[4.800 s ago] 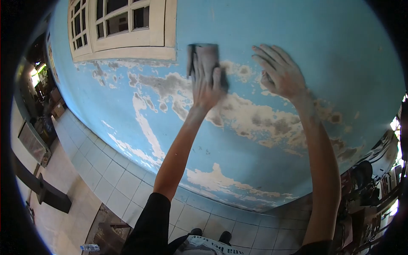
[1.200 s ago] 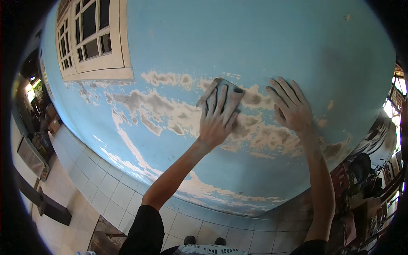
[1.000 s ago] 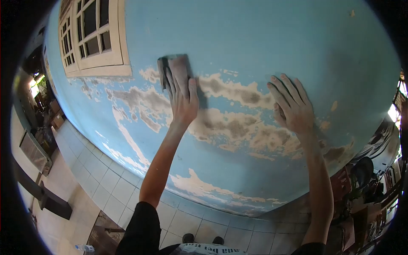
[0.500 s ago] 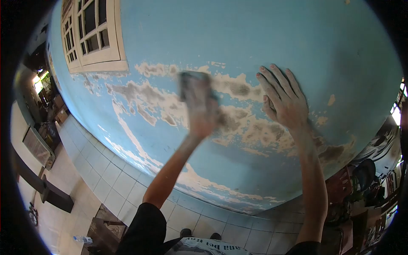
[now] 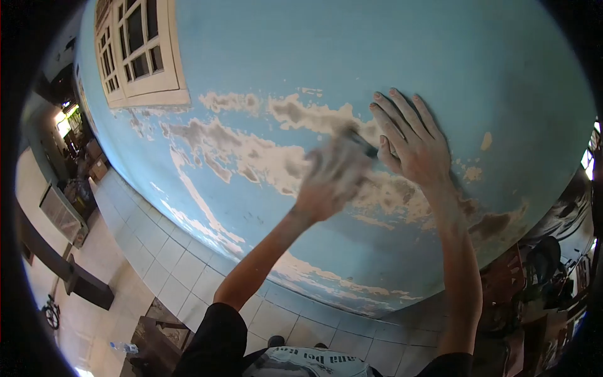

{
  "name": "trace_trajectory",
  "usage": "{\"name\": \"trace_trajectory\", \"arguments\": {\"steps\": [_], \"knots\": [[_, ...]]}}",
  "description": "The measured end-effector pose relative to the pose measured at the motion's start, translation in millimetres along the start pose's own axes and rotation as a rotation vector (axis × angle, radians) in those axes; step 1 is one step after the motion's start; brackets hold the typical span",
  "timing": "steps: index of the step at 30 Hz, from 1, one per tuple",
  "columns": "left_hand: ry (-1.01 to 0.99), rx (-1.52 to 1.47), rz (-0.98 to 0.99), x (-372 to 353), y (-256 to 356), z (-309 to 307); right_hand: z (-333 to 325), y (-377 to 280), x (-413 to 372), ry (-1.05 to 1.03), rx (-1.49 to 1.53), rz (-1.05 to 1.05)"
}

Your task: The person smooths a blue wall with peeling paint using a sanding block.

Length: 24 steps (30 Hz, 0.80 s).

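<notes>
My left hand (image 5: 331,179), smeared by motion, is closed on a dark, flat piece of sandpaper (image 5: 363,143). It presses the sandpaper to the blue wall (image 5: 301,38), over a band of peeled paint (image 5: 264,147) where pale and grey plaster shows. Most of the sandpaper is hidden beneath the fingers. To the right, my right hand (image 5: 418,141) lies flat against the wall with fingers stretched upward, holding nothing. Its thumb is close to the edge of the sandpaper. Both hands look dusty.
A cream-framed window (image 5: 141,56) is set in the wall at upper left. White floor tiles (image 5: 273,319) run along the wall's foot. A dark wooden table (image 5: 157,349) and a plastic bottle (image 5: 124,347) are at lower left. Clutter (image 5: 540,270) crowds the right side.
My left hand has swept right and slightly down across the wall with the sandpaper, coming close to my right hand. The right hand stays flat in nearly the same place.
</notes>
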<state>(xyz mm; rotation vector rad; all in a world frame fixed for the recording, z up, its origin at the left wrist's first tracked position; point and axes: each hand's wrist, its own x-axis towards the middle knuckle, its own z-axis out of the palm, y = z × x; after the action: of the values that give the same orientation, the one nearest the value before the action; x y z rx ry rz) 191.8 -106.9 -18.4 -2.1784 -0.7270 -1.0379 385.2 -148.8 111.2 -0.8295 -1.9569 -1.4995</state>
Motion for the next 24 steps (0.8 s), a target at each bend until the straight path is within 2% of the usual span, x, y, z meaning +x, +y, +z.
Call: {"name": "trace_trajectory", "arguments": {"steps": [1, 3, 4, 6, 8, 9, 10, 12, 13, 15, 16, 17, 18, 20, 21, 22, 23, 24], "knots": [[-0.001, 0.004, -0.009, -2, -1, -1, -1, 1, 0, 0.004, 0.009, -0.002], [-0.147, -0.226, 0.007, -3, -8, -1, -3, 1, -1, 0.004, 0.015, -0.004], [-0.142, -0.228, 0.006, -4, -15, -3, -3, 1, -1, 0.009, 0.018, -0.004], [0.034, -0.177, -0.207, -10, -39, -10, -2, 3, -3, 0.013, 0.023, -0.007], [0.082, -0.412, -0.581, -30, -79, -1, 0, 2, -2, 0.028, 0.019, -0.023], [0.193, -0.400, -0.437, -23, -75, -14, -1, 2, -1, 0.031, 0.032, -0.028], [0.191, -0.393, -0.444, -23, -70, -11, -2, 2, 0, 0.020, 0.038, -0.035], [0.061, -0.021, -0.258, -28, -54, -4, -3, 0, -2, 0.002, 0.054, -0.047], [0.060, -0.024, -0.268, -31, -48, -7, -4, -1, -3, -0.045, 0.144, -0.056], [-0.180, -0.003, 0.052, -31, -45, -12, -7, -11, 0, -0.095, 0.214, -0.063], [-0.169, -0.014, 0.065, -32, -51, -14, -8, -21, 0, -0.165, 0.330, -0.079], [-0.116, -0.004, 0.168, -33, -60, -16, -7, -31, 0, -0.235, 0.443, -0.089], [-0.060, 0.006, 0.271, -32, -69, -17, -2, -42, -2, -0.243, 0.420, -0.079], [-0.046, -0.012, 0.352, -29, -85, -18, 15, -65, -4, -0.301, 0.242, -0.311], [-0.052, -0.019, 0.416, -28, -91, -22, 20, -75, -2, -0.312, 0.231, -0.304], [-0.046, -0.033, 0.426, -28, -98, -27, 25, -87, 1, -0.335, 0.095, -0.307], [0.006, -0.003, 0.481, -27, -106, -30, 30, -96, 2, -0.358, -0.041, -0.309], [0.060, 0.027, 0.536, -24, -113, -36, 36, -102, 3, -0.372, -0.051, -0.299]]}}
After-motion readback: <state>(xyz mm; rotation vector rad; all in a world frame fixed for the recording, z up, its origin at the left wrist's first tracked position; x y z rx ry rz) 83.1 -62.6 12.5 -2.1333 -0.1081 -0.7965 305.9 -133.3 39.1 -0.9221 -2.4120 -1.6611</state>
